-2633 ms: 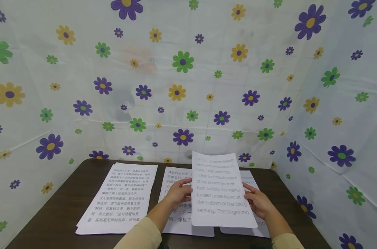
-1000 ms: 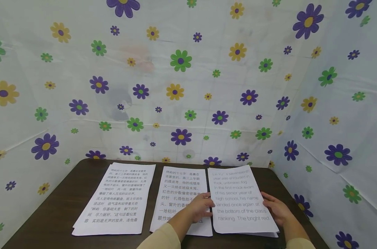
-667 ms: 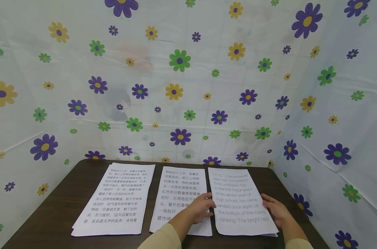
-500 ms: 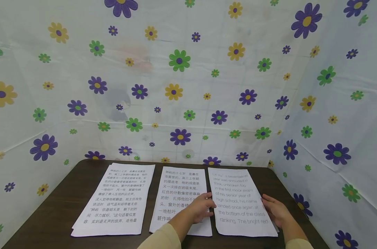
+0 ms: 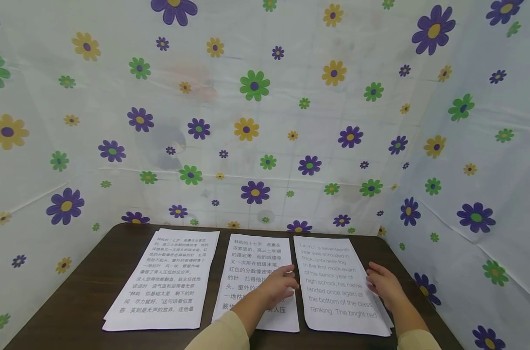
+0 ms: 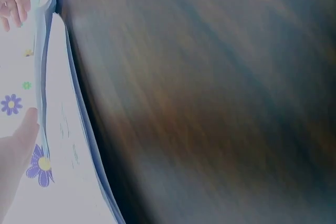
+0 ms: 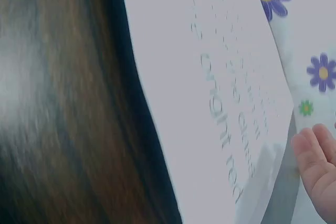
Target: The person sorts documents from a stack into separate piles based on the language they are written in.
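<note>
A stack of English-printed sheets [image 5: 334, 282] lies at the right of the table, its top sheet slightly askew so that a lower sheet peeps out along the right edge. My left hand [image 5: 277, 289] hovers over the middle stack of Chinese-printed sheets [image 5: 253, 260], fingers loosely bent and pointing at the English stack's left edge. On the other side, my right hand [image 5: 384, 287] is beside that stack's right edge, fingers relaxed. Neither hand grips a sheet. In the right wrist view, the English top sheet [image 7: 178, 77] shows beside the right fingers [image 7: 312, 156].
A third stack, also Chinese-printed sheets [image 5: 164, 279], lies at the left, its lower sheets offset at the near left corner. All three stacks rest side by side on a dark wooden table [image 5: 72, 296]. White flower-patterned cloth [image 5: 256, 136] encloses the back and sides.
The English sheet both hands held up has come down onto the right stack. Both hands have let go of it and moved slightly apart from its edges.
</note>
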A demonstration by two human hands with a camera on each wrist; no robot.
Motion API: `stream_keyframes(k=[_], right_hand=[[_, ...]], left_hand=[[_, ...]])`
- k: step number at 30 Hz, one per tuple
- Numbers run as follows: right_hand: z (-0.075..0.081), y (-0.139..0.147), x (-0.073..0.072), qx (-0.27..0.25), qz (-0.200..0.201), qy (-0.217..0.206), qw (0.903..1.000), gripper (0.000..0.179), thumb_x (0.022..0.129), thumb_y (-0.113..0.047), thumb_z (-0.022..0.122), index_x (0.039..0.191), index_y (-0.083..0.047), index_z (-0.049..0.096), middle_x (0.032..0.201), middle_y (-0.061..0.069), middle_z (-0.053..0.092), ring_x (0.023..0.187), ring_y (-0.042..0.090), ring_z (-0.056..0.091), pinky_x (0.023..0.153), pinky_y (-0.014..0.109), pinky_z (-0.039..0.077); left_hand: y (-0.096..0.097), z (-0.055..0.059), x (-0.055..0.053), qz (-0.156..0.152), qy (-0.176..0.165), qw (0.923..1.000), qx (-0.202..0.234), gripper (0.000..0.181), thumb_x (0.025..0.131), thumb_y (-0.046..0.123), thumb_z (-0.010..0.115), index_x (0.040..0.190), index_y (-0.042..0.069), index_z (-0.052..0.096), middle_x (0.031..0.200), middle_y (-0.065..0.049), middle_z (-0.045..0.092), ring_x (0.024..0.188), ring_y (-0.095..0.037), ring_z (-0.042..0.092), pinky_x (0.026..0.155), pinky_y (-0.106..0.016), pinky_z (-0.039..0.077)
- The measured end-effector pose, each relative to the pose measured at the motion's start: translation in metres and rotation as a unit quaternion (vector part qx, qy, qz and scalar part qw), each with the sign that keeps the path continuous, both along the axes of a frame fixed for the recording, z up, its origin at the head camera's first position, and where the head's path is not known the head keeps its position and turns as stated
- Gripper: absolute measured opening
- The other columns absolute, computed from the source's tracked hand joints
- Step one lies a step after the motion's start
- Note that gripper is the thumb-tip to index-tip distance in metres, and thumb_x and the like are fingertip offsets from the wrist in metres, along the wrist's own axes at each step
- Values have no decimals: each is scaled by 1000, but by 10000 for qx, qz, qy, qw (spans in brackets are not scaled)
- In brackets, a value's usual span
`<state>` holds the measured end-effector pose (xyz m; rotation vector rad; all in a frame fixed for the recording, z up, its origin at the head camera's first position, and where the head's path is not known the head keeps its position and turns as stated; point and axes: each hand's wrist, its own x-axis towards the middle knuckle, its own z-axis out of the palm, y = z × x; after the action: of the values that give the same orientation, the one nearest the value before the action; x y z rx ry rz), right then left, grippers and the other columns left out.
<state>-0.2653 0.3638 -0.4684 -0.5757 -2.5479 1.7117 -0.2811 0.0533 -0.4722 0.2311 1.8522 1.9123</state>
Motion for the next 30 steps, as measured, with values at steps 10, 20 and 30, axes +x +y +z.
stream_keyframes(k=[10, 20, 30], right_hand=[[8, -26, -12, -50, 233, -142, 9996, 60, 101, -14, 41, 154, 1, 18, 151, 33, 30, 134, 47, 40, 108, 51, 44], [3, -50, -21, -79, 440, -148, 9989, 58, 98, -11, 43, 152, 1, 25, 149, 33, 35, 131, 47, 45, 102, 46, 51], [2, -76, -26, -115, 639, -31, 9979, 60, 95, -7, 47, 151, 1, 28, 146, 32, 39, 129, 46, 48, 97, 43, 55]], left_hand=[[-28, 0, -11, 214, 164, 9993, -251, 75, 80, 5, 60, 149, -2, 33, 150, -29, 39, 133, -45, 46, 102, -48, 50], [-64, 5, -21, 306, 225, 9983, -452, 72, 84, 7, 60, 150, -1, 33, 151, -26, 39, 133, -43, 47, 102, -46, 51], [-109, 6, -29, 493, 296, 9969, -539, 73, 86, 8, 59, 151, -3, 27, 152, -29, 35, 134, -45, 45, 105, -48, 48]])
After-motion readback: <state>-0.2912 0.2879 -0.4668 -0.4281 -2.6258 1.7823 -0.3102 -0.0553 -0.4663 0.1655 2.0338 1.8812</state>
